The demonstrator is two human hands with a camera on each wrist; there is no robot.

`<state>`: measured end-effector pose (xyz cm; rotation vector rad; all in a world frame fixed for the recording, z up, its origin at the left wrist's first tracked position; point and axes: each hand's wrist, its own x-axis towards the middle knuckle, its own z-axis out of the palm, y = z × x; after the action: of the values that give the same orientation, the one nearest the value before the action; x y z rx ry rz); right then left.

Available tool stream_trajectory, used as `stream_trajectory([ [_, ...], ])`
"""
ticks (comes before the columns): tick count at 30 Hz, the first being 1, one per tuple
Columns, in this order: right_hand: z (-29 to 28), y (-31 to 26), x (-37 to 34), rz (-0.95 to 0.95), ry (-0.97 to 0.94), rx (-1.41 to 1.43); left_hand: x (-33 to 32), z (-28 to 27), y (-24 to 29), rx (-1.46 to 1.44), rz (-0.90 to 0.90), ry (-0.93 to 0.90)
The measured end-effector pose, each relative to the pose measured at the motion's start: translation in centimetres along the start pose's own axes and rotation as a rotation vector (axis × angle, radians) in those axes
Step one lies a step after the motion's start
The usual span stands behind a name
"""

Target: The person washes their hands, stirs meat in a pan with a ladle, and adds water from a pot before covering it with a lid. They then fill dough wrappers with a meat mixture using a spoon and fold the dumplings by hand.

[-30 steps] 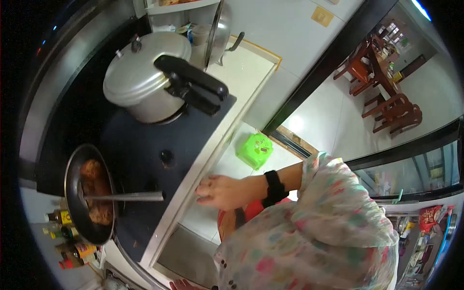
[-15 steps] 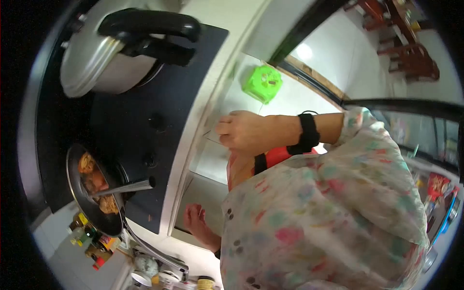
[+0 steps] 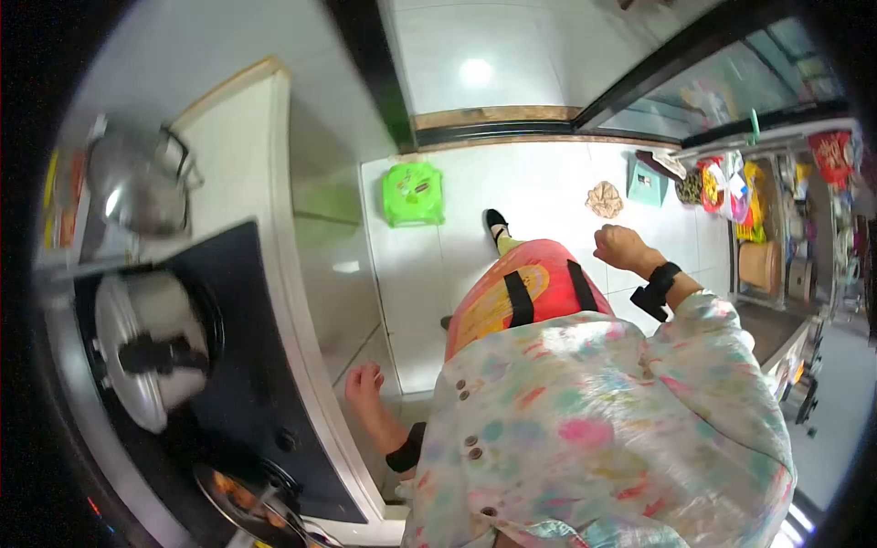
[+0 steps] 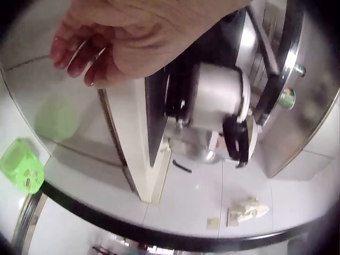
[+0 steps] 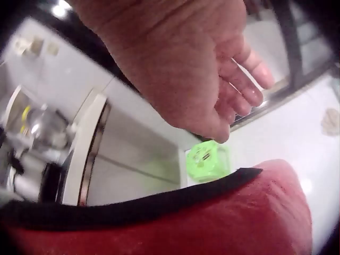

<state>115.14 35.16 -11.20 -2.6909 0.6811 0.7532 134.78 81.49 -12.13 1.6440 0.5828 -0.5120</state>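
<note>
My left hand (image 3: 370,402) hangs beside the counter front, fingers loosely bent and holding nothing. In the left wrist view that hand (image 4: 127,42) is empty too, with the counter edge and the pressure cooker (image 4: 215,95) beyond it. Out over the floor at the right is my right hand (image 3: 626,248), loosely curled and empty. The right wrist view shows this hand (image 5: 180,69) with slack fingers above the red apron (image 5: 239,218), touching nothing.
On the black stove (image 3: 242,338) stand the pressure cooker (image 3: 146,347) and a pan of browned food (image 3: 242,493). A green stool (image 3: 413,194), a crumpled beige cloth (image 3: 604,199) and a light blue box (image 3: 647,183) are on the floor. Crowded shelves (image 3: 776,219) line the right side.
The head view has turned away from the stove toward the doorway and floor. My right hand has moved from beside the counter out to the right; my left hand and forearm show more fully.
</note>
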Motion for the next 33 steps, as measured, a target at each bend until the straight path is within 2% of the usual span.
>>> stream_trajectory([
  [3,3.2,6.4,0.5,0.110,-0.017,0.187,2.4,9.8,3.6,0.313,0.192,-0.267],
  [6,6.1,12.6,1.9,0.189,0.008,0.290,0.9,22.7,9.0,0.662,0.527,-0.464],
  [10,4.6,18.7,4.1,0.375,-0.080,0.423,1.8,36.7,14.0,0.745,0.678,-0.701],
  [12,3.6,21.7,5.3,0.460,-0.094,0.524,2.2,42.5,16.1,0.758,0.713,-0.755],
  [19,2.9,30.7,10.5,0.623,0.058,0.748,3.9,60.5,22.4,0.701,0.548,-0.906],
  [22,3.3,33.7,12.8,0.671,0.116,0.789,7.5,68.9,24.7,0.632,0.456,-0.940],
  [25,3.0,36.0,14.8,0.828,0.179,0.801,11.5,77.8,28.3,0.633,0.462,-0.949],
  [26,3.7,36.7,15.2,0.874,0.188,0.811,12.7,81.3,29.7,0.655,0.514,-0.940],
  [27,4.8,37.1,15.6,0.925,0.203,0.828,15.0,84.7,30.7,0.606,0.512,-1.003],
  [29,7.7,37.0,17.1,0.745,-0.030,0.419,16.0,92.2,34.3,0.675,0.575,-1.066],
  [30,9.3,36.4,17.6,0.674,-0.038,0.490,16.0,96.0,35.8,0.759,0.688,-1.080],
  [31,9.9,36.0,18.0,0.606,-0.047,0.554,15.1,100.3,37.0,0.751,0.699,-1.150],
  [33,5.5,34.4,19.8,0.853,-0.153,0.845,12.5,108.0,38.5,0.760,0.710,-1.278],
])
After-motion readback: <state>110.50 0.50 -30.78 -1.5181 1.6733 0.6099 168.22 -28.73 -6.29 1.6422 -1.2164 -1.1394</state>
